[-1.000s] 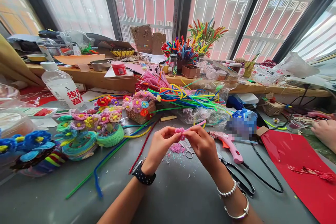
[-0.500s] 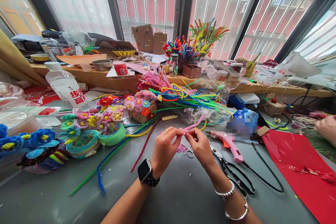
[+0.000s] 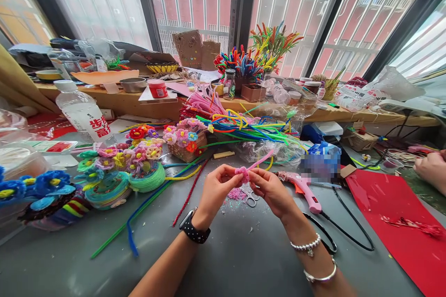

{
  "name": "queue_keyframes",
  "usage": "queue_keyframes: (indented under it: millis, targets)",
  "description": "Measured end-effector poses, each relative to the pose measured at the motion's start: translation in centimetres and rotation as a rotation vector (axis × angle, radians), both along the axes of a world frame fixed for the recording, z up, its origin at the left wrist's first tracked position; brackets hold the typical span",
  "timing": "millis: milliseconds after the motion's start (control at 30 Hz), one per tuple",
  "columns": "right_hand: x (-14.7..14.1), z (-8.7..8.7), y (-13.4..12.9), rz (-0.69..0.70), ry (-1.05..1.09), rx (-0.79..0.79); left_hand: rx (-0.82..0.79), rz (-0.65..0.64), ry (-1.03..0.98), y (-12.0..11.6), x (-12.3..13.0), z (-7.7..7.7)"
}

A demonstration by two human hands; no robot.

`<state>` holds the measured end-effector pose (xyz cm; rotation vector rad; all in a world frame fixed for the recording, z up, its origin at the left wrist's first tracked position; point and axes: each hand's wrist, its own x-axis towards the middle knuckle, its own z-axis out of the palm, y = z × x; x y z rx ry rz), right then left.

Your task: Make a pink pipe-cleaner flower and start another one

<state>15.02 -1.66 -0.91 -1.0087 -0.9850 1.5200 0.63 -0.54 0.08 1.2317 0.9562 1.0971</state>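
Between my two hands is a pink pipe cleaner (image 3: pixel 259 159), its near end curled into small loops and its free end sticking up to the right. My left hand (image 3: pixel 220 186) pinches the looped part from the left, thumb against forefinger. From the right, my right hand (image 3: pixel 270 189) grips the same pipe cleaner with bent fingers. Behind and below the fingertips lie small scissors (image 3: pixel 251 201) beside a heap of pink clippings (image 3: pixel 237 194). A pink glue gun (image 3: pixel 303 190) rests right of my right hand, and black-handled shears are partly covered by my right wrist.
Pots of pipe-cleaner flowers (image 3: pixel 148 177) stand on the left near a water bottle (image 3: pixel 83 113). A bundle of coloured pipe cleaners (image 3: pixel 244 127) lies behind my hands. Red sheets (image 3: pixel 393 227) cover the right side, where another person's hand (image 3: pixel 430 167) shows at the edge.
The near part of the pink pipe cleaner is now curled into loops at my fingertips. My right hand has turned and its wrist has shifted right, covering more of the shears.
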Motion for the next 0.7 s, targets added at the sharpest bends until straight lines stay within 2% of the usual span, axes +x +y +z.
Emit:
queue_keyframes:
  millis: [333, 700]
  targets:
    - [-0.48, -0.33, 0.01, -0.051, 0.026, -0.033, -0.118, -0.057, -0.075, 0.18, -0.32, 0.08]
    - [-0.95, -0.69, 0.06, -0.063, 0.028, -0.042, -0.084, -0.047, -0.031, 0.59, -0.52, -0.25]
